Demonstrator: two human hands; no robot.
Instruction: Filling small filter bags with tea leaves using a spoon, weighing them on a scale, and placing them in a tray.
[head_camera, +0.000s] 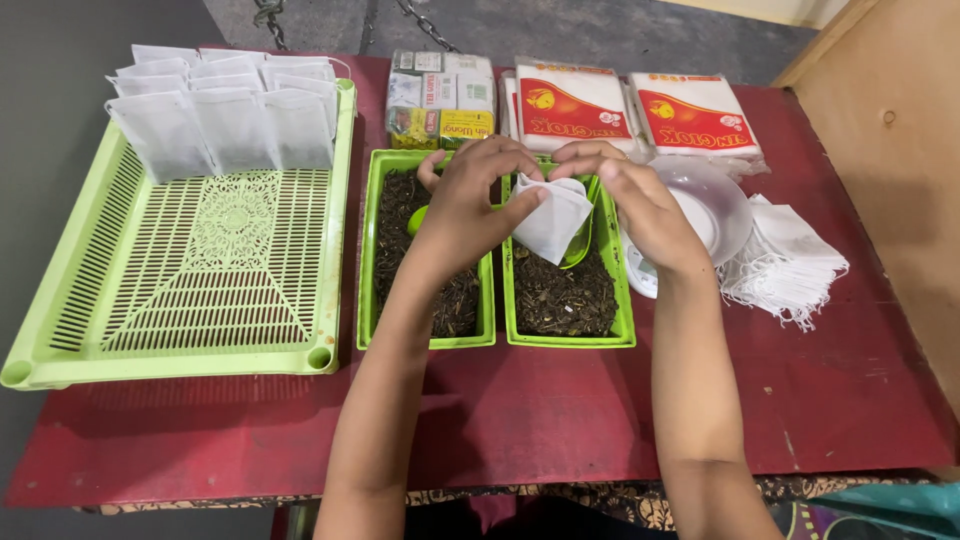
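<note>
Bright even light, sharp, soft shadows

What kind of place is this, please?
Probably a small home or workshop table for packing tea by hand: two green trays of loose tea, filled white bags in a green basket, and both hands holding a white bag.

head camera, close, looking down at table (560, 420)

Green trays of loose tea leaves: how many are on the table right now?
2. The left tea tray sits under the left hand; the right tea tray lies beside it, touching, below the white filter bag both hands hold. None seems hidden.
</note>
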